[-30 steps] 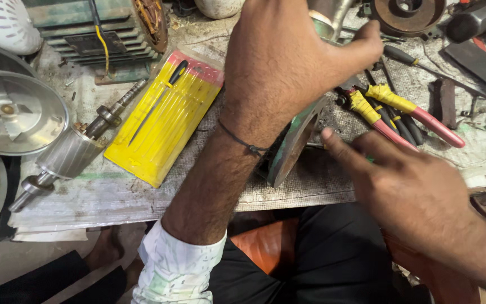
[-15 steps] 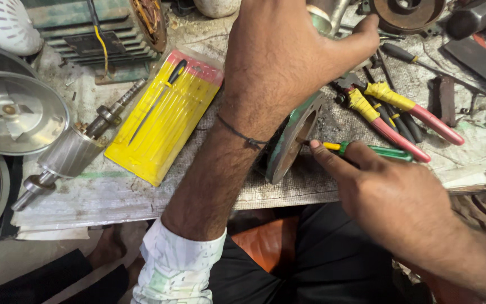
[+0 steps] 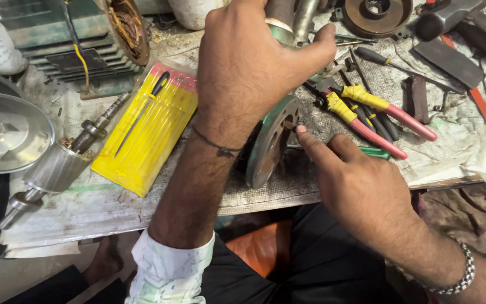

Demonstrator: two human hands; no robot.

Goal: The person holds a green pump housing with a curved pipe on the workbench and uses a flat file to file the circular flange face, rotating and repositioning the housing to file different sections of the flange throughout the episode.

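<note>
Worn metal, glossy plastic, rough bench

The round motor cover [image 3: 271,147] is dull painted metal, scuffed at the rim. The pliers [image 3: 367,115] have glossy yellow-and-red plastic grips and dark matt steel heads. The rotor [image 3: 57,166] is smooth brushed metal; the yellow packet [image 3: 144,135] is shiny plastic; the bench [image 3: 113,205] is rough and stained.
</note>
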